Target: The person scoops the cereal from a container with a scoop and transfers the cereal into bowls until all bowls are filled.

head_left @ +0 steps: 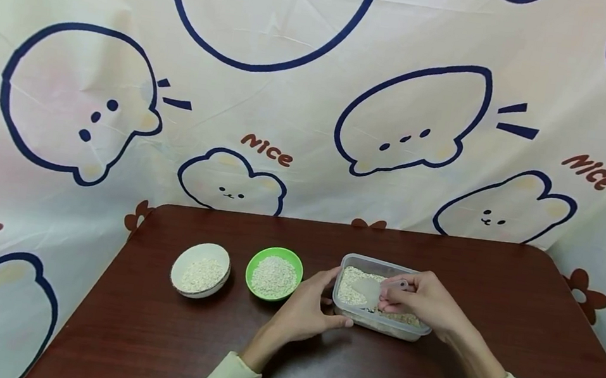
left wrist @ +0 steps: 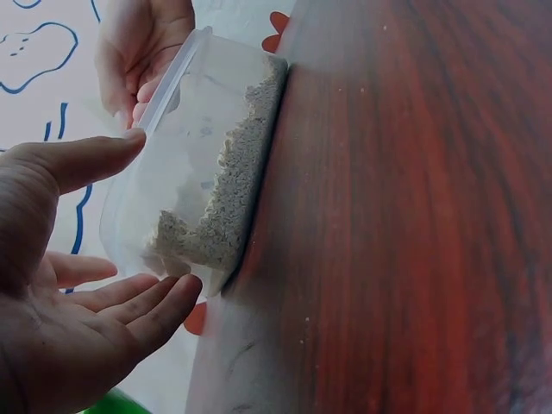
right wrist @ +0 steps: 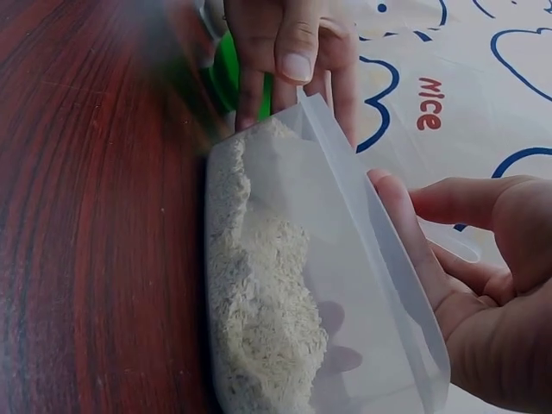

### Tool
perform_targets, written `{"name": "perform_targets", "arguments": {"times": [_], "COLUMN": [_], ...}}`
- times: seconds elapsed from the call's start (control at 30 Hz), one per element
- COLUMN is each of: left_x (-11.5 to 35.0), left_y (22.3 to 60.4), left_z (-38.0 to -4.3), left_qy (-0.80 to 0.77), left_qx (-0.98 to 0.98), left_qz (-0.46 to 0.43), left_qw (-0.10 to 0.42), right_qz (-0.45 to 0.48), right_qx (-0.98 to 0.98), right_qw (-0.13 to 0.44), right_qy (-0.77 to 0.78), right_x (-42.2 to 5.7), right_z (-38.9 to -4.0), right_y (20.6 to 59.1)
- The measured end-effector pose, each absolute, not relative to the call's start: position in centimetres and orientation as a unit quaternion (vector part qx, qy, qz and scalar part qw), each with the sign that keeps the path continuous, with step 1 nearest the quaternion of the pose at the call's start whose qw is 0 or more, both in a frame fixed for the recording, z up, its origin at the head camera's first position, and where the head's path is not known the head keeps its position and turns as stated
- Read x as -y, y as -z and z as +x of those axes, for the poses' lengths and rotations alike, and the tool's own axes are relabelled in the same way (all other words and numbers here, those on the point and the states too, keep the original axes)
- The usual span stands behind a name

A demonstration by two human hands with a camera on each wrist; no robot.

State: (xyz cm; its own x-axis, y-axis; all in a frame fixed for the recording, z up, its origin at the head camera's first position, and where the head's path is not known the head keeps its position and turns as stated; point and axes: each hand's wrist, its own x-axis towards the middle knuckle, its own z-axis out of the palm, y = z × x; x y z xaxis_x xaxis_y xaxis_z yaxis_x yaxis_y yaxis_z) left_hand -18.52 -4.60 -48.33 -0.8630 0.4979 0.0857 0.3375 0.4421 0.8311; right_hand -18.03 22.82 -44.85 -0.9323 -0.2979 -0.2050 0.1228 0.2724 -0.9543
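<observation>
A clear plastic container [head_left: 388, 327] partly filled with pale, rice-like grains [head_left: 349, 293] stands on the brown table. My right hand [head_left: 426, 302] is over its right part and pinches the handle of a translucent scoop [head_left: 368, 288]. The scoop's flat end lies at the grains, inside the container's walls. At the left end my left hand [head_left: 305, 309] touches the container with fairly straight fingers, thumb spread towards the near side. In the left wrist view, the left fingertips [left wrist: 177, 297] lie against the container's end wall, and the grains slope unevenly inside.
Left of the container stands a green bowl [head_left: 247, 271] of pale grains, close to my left hand. Farther left is a white bowl [head_left: 185, 256] with similar grains. A patterned cloth [head_left: 313, 114] hangs behind the table [head_left: 146, 334].
</observation>
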Motion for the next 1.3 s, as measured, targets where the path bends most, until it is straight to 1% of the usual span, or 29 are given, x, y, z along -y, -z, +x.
{"name": "perform_targets", "arguments": {"times": [0.4, 0.7, 1.0, 1.3], "left_x": [4.5, 4.8, 5.2, 5.7], "left_y": [48.5, 48.5, 48.5, 48.1], "left_z": [-18.5, -18.6, -18.4, -18.4], "left_qy": [-0.471, -0.484, -0.490, -0.507], "left_qx": [-0.841, -0.833, -0.828, -0.817], "left_qz": [0.249, 0.247, 0.252, 0.255], "left_qw": [0.092, 0.106, 0.106, 0.100], "right_qz": [-0.037, -0.009, -0.034, -0.058], "right_qx": [-0.738, -0.677, -0.637, -0.622], "right_qw": [0.197, 0.199, 0.192, 0.183], "right_qy": [0.644, 0.708, 0.746, 0.759], "right_x": [-23.2, -25.5, -27.4, -28.0], "right_z": [-17.6, -17.1, -16.6, -16.3], "right_y": [44.8, 44.4, 44.1, 43.5]}}
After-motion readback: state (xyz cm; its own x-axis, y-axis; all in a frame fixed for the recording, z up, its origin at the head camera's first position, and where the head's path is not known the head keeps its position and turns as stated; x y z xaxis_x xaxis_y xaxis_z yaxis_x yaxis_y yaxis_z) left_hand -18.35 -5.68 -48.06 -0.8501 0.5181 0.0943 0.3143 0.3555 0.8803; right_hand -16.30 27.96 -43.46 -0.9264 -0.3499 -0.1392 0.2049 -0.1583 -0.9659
